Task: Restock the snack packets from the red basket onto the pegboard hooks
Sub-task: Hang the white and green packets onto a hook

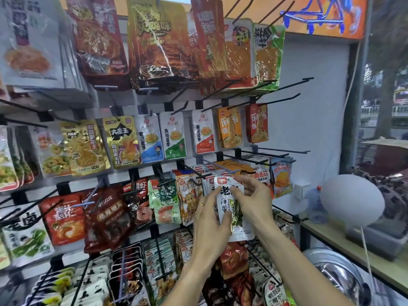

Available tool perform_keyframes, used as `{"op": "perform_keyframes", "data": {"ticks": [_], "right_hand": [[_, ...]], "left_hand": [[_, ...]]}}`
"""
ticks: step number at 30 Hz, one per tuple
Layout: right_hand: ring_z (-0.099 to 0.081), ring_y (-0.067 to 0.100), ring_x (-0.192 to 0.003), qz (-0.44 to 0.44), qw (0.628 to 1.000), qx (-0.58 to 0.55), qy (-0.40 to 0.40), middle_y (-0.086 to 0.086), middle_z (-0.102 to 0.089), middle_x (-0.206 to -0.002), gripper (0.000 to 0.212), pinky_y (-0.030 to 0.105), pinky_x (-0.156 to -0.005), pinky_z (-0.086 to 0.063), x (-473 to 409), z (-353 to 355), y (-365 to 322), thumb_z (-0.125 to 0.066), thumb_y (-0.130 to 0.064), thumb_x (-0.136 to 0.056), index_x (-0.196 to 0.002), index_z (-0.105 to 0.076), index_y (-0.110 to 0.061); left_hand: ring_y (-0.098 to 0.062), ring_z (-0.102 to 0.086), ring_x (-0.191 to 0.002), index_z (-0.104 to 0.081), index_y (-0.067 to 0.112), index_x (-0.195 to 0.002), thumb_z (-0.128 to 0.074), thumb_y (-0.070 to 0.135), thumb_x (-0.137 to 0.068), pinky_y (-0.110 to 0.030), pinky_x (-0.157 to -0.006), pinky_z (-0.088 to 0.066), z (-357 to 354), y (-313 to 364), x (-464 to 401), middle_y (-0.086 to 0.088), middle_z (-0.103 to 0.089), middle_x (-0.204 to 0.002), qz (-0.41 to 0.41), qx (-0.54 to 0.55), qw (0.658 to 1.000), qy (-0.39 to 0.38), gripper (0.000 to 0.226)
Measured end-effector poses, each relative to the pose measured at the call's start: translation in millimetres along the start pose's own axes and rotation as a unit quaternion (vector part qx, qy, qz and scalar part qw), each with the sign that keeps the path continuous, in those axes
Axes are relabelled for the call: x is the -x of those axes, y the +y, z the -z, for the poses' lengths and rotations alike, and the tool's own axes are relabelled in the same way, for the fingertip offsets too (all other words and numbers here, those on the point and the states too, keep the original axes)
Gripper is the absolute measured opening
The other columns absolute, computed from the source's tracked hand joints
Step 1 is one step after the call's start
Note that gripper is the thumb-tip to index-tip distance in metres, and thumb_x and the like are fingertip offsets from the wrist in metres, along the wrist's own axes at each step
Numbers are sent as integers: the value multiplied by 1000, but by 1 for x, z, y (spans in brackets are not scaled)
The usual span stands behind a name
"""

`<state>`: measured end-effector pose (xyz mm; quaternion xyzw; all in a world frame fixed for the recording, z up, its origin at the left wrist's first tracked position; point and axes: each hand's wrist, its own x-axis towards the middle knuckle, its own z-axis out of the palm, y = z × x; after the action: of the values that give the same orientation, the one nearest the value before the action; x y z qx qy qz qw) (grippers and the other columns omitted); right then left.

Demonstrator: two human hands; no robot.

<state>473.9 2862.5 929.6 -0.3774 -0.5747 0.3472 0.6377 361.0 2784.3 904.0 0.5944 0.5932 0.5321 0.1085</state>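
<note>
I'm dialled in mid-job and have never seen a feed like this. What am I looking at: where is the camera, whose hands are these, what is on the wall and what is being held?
There is no machine here. One wide-angle camera sits on a person's head and looks forward and down, so the two bare arms coming up from the bottom edge are that person's own.

The wall is a pegboard with black wire hooks. Snack packets hang on most of them in rows; several hooks on the right stand bare.

Both hands hold one white packet with green print, in front of the middle row. The left hand, which wears a ring, holds its left edge, thumb on its front. The right hand pinches it near the top. Whether it is on a hook yet, I cannot tell.

The red basket is not in view. At right, a white balloon stands over a side table.
</note>
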Motion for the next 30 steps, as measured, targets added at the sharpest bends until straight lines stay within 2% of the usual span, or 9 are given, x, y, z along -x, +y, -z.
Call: {"op": "perform_keyframes", "data": {"ticks": [3, 7, 10, 13, 16, 18, 19, 25, 30], "right_hand": [[-63, 12, -110, -2, 1000, 4, -8, -8, -71, -115, 30, 15, -84, -48, -4, -1, 1, -80, -15, -91, -120, -74, -21], [-64, 11, -114, 18, 999, 47, -16, -9, -72, -118, 33, 30, -98, -52, -7, -3, 7, -80, -18, -90, -122, -75, -23], [-62, 13, -109, 76, 989, 128, 2, -7, -65, -117, 32, 28, -93, -49, -10, -7, 12, -81, -22, -90, -121, -75, -25], [-56, 14, -105, 135, 968, 209, 18, -6, -51, -112, 37, 31, -94, -49, -11, -13, 22, -81, -25, -89, -125, -73, -26], [-50, 17, -111, 164, 948, 273, 3, -5, -48, -114, 45, 35, -97, -48, -13, -24, 33, -78, -21, -90, -134, -68, -24], [-51, 24, -114, 182, 935, 303, 9, 1, -51, -116, 46, 41, -96, -50, -17, -32, 38, -75, -17, -91, -136, -67, -22], [-52, 26, -114, 184, 933, 309, 11, 4, -52, -117, 45, 43, -95, -51, -19, -36, 40, -75, -16, -91, -135, -67, -21], [-58, 25, -109, 175, 935, 309, -2, 3, -51, -123, 45, 39, -91, -53, -21, -45, 42, -73, -13, -92, -137, -66, -20], [-59, 21, -113, 175, 946, 272, 0, 1, -56, -123, 42, 41, -97, -53, -11, -34, 41, -73, -14, -93, -134, -67, -19]], "left_hand": [[-23, -43, -146, -34, 50, -156, -68, 21, -101, -49, -122, -37, 0, 1, -4, 13, -44, -157, -14, 2, 1000, 7, 71], [-24, -40, -149, -25, 54, -159, -67, 22, -99, -51, -122, -38, -2, -5, -12, 24, -35, -162, -18, -11, 1000, -14, 80], [-22, -32, -155, -20, 49, -163, -67, 22, -100, -49, -126, -32, -4, -12, -22, 20, -30, -168, -20, -29, 999, -24, 83], [-18, -29, -155, -14, 38, -167, -63, 18, -104, -33, -123, -27, -6, -20, -28, 8, -34, -167, -43, -93, 994, -22, 83], [-27, -62, -121, -3, 31, -169, -58, 21, -106, -38, -99, -51, -6, -29, -39, -7, -62, -138, -67, -195, 978, 0, 84], [-29, -68, -91, 11, 27, -166, -52, 25, -109, -39, -78, -57, -6, -30, -45, -8, -69, -104, -75, -271, 960, -1, 85], [-30, -68, -85, 15, 25, -165, -48, 27, -110, -40, -73, -55, -6, -29, -47, -8, -69, -96, -68, -303, 950, -4, 84], [-38, -70, -69, -4, 17, -168, -64, 21, -102, -43, -58, -54, -12, -31, -52, -14, -68, -77, -64, -368, 927, 33, 90], [-30, -72, -75, 9, 17, -168, -40, 46, -111, -39, -66, -55, -5, -27, -41, -9, -72, -85, -71, -375, 924, 35, 80]]}}
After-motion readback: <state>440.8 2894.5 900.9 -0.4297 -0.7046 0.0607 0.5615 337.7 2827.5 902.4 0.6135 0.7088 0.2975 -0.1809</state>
